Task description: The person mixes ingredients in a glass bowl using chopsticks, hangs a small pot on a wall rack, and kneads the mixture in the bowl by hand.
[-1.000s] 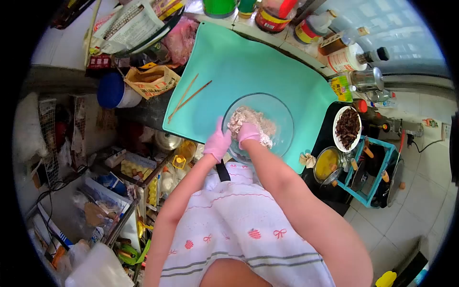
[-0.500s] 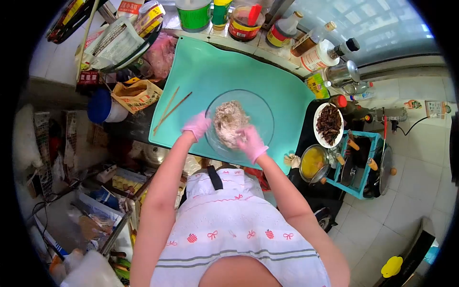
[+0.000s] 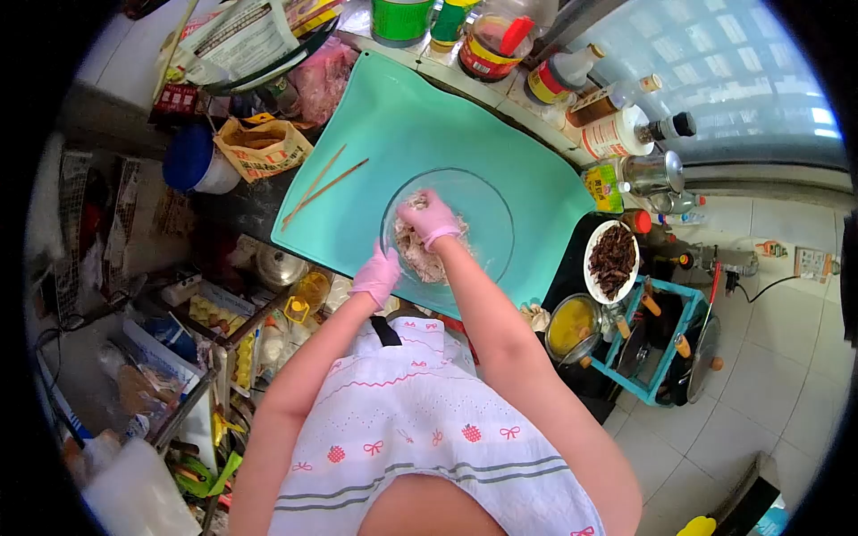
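Note:
A clear glass bowl [image 3: 493,196] rests on a teal mat [image 3: 375,116] and holds a rough, pale, greyish-pink dough [image 3: 420,255]. My right hand [image 3: 431,219], in a pink glove, is inside the bowl at the far side of the dough, its fingers curled into it. My left hand [image 3: 378,272], gloved in pink too, grips the bowl's near left rim; part of its fingers is hidden. Two chopsticks [image 3: 326,192] lie on the mat left of the bowl.
Right of the mat stand a white plate of dark brown strips [image 3: 613,259], a bowl of yellow food [image 3: 572,329] and a blue rack [image 3: 643,389]. Bottles [image 3: 617,98] line the back ledge. An open paper bag [image 3: 262,147] sits at the left.
My right hand has moved from the dough's near right side to its far side and now presses in. My left hand has slid down along the bowl's left rim. The view has tilted slightly.

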Demonstrator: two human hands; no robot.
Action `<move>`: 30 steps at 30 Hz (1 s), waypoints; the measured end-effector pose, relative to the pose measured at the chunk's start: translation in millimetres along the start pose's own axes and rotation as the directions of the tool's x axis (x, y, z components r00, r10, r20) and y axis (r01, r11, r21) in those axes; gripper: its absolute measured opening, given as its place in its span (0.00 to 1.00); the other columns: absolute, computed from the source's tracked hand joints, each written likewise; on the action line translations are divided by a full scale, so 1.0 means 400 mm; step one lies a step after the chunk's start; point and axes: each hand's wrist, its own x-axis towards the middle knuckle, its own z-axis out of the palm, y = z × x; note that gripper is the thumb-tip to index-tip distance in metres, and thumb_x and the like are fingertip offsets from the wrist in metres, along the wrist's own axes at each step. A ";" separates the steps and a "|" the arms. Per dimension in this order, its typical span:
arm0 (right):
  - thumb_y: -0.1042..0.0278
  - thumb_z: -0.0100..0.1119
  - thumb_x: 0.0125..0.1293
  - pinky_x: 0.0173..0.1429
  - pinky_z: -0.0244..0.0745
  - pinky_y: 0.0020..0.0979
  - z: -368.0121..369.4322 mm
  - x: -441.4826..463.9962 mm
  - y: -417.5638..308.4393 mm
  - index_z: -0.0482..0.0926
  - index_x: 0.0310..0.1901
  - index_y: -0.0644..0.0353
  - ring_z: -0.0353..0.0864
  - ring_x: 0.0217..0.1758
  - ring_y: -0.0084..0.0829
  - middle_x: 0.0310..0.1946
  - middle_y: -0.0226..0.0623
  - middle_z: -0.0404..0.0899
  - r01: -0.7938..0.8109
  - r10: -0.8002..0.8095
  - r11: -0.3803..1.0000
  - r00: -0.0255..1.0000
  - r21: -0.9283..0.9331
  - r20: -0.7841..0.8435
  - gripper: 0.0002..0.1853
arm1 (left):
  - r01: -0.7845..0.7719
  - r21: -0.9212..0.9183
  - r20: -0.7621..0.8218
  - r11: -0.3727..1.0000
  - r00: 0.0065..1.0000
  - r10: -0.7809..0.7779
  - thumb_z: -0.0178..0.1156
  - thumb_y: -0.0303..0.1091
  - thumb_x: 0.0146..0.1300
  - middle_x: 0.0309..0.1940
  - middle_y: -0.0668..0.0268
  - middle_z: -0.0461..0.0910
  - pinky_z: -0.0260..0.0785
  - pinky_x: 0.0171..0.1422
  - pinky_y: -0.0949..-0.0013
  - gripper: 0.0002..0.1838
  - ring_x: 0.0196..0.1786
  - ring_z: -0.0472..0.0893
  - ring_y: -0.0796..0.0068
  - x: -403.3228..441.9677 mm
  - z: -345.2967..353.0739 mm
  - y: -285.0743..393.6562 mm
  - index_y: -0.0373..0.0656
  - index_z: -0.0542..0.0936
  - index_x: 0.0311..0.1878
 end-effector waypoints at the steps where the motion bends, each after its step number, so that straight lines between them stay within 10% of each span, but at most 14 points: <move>1: 0.45 0.68 0.46 0.61 0.70 0.39 0.002 0.006 0.013 0.73 0.59 0.60 0.76 0.55 0.49 0.50 0.52 0.78 0.128 -0.126 0.989 0.991 -0.077 0.039 0.39 | -0.007 0.028 0.009 1.000 1.000 0.007 0.42 0.49 0.68 0.22 0.60 0.80 0.72 0.34 0.59 0.28 0.23 0.80 0.63 -0.004 -0.004 0.008 0.42 0.60 0.65; 6: 0.51 0.67 0.45 0.55 0.72 0.46 -0.039 -0.054 0.073 0.78 0.48 0.55 0.73 0.53 0.51 0.48 0.45 0.76 0.542 -0.538 0.713 0.830 -0.446 0.148 0.28 | 0.006 0.117 0.040 0.993 0.999 -0.011 0.42 0.50 0.67 0.23 0.60 0.80 0.72 0.36 0.59 0.29 0.24 0.80 0.63 0.019 -0.012 -0.006 0.43 0.60 0.66; 19: 0.74 0.62 0.52 0.48 0.77 0.44 -0.017 -0.133 0.160 0.79 0.37 0.60 0.80 0.45 0.49 0.39 0.53 0.78 0.427 -0.258 0.666 0.901 -0.612 0.348 0.09 | -0.164 0.330 -0.023 0.929 0.983 0.182 0.38 0.50 0.68 0.40 0.40 0.80 0.68 0.50 0.43 0.33 0.43 0.79 0.36 0.075 0.020 -0.072 0.49 0.50 0.73; 24: 0.77 0.58 0.54 0.47 0.79 0.41 -0.024 -0.035 0.112 0.81 0.38 0.57 0.82 0.45 0.46 0.40 0.49 0.80 0.466 -0.191 0.556 0.877 -0.688 0.441 0.10 | 0.056 0.251 0.041 0.966 0.997 -0.068 0.39 0.50 0.68 0.40 0.40 0.79 0.68 0.49 0.43 0.33 0.43 0.79 0.37 0.034 -0.021 0.028 0.52 0.48 0.73; 30: 0.74 0.57 0.58 0.52 0.78 0.39 0.027 0.089 0.117 0.83 0.43 0.56 0.82 0.49 0.44 0.45 0.47 0.82 0.034 0.091 0.655 0.988 -0.755 0.124 0.12 | 0.004 0.219 0.064 0.976 0.998 -0.018 0.40 0.50 0.67 0.41 0.39 0.79 0.67 0.52 0.45 0.35 0.44 0.78 0.37 0.037 -0.024 0.013 0.55 0.44 0.75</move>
